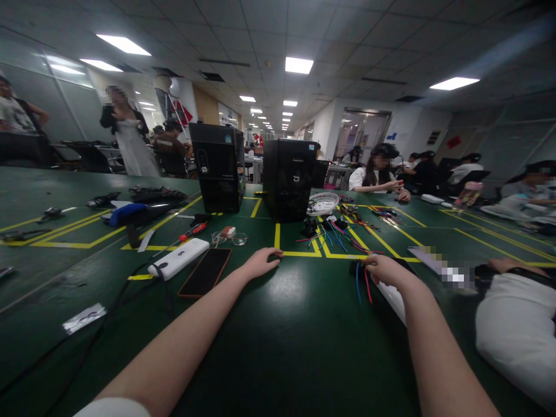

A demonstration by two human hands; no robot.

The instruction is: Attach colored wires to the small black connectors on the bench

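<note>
My left hand (pixel 262 263) lies palm down on the green table (pixel 286 336), its fingers stretched out near a strip of yellow tape and holding nothing. To its left are a dark phone with an orange edge (pixel 205 273) and a pair of glasses (pixel 238 238). My right hand (pixel 387 270) has its fingers bent together around a small black part with red and blue wires (pixel 358 269), low over the table. Its fingertips are partly hidden. Under my right wrist lies a white flat object (pixel 393 301).
Two black computer cases (pixel 217 168) stand at the back. Beside them are a white basket (pixel 322 204) and loose coloured wires (pixel 336 231). On the left lie a white power bank (pixel 179 259), a red screwdriver (pixel 192 231) and black cables. Another person's white sleeve (pixel 516 330) is close on the right.
</note>
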